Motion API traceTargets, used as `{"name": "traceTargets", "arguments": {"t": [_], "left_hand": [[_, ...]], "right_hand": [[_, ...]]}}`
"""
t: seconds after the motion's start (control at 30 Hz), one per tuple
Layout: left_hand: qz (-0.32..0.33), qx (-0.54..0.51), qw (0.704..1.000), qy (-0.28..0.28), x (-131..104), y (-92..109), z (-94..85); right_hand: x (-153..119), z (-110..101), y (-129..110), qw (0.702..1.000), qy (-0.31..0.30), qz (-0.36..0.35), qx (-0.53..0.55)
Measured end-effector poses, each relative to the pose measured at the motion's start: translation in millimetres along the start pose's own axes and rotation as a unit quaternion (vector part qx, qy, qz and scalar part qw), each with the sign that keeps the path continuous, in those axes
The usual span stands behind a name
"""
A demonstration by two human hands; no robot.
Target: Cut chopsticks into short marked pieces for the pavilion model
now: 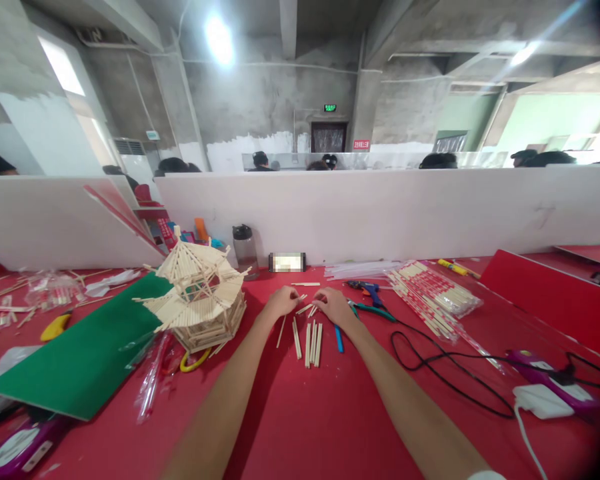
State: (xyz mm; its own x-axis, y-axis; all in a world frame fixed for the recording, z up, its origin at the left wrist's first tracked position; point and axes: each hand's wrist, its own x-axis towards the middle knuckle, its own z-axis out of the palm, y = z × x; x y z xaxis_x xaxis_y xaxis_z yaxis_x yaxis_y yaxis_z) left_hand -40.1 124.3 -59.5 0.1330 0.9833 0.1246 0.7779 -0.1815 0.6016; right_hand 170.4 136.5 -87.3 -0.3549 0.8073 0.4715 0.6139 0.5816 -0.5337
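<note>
My left hand (283, 301) is closed in a pinch on a short wooden stick above the red table. Close by, my right hand (334, 304) has its fingers bent together at some short sticks; what they grip, if anything, is too small to make out. Below the hands lie several cut wooden sticks (313, 345) in a loose row, with another pair (297, 338) to their left. One more stick (305, 285) lies crosswise beyond the fingers. To the left stands a pagoda-like model (200, 293) built of wooden sticks.
A blue glue gun (367, 291), green-handled pliers (375, 311) and a blue tool (339, 339) lie right, near packaged sticks (433, 297) and a black cable (445, 360). A green board (90, 353) lies left. A bottle (245, 248) and phone (287, 262) stand by the white partition (380, 213).
</note>
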Motion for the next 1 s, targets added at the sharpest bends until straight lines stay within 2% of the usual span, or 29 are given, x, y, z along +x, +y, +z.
{"name": "traceTargets", "arguments": {"t": [0.1, 0.23, 0.43, 0.6, 0.7, 0.83, 0.93, 1.0], "left_hand": [[0.008, 0.0, 1.0, -0.009, -1.6, 2.2, 4.3], [0.024, -0.027, 0.999, -0.022, 0.4, 0.7, -0.9], [0.072, -0.099, 0.989, -0.077, 3.7, 7.4, -8.2], [0.072, -0.121, 0.987, -0.076, 2.4, 19.3, -4.9], [0.039, -0.083, 0.993, -0.075, 1.3, 19.4, -10.2], [-0.06, 0.022, 0.993, -0.095, -4.8, 12.8, -28.8], [-0.136, 0.081, 0.977, -0.145, -13.1, 11.6, -38.1], [-0.173, 0.094, 0.962, -0.191, -18.2, 14.3, -37.5]], "right_hand": [[0.1, -0.1, -0.9, 1.0, 0.004, -0.007, -0.012], [0.5, -3.0, -6.1, 1.0, 0.009, 0.003, 0.029], [1.1, -9.1, -19.4, 0.98, 0.017, 0.028, 0.197], [2.7, -7.9, -23.0, 0.939, -0.016, 0.053, 0.338], [3.5, -4.7, -21.3, 0.918, -0.005, 0.078, 0.389], [4.5, -2.6, -18.1, 0.904, 0.024, 0.131, 0.406], [4.7, -2.1, -16.9, 0.898, 0.022, 0.14, 0.417], [4.3, -1.7, -17.1, 0.894, 0.016, 0.139, 0.427]]}}
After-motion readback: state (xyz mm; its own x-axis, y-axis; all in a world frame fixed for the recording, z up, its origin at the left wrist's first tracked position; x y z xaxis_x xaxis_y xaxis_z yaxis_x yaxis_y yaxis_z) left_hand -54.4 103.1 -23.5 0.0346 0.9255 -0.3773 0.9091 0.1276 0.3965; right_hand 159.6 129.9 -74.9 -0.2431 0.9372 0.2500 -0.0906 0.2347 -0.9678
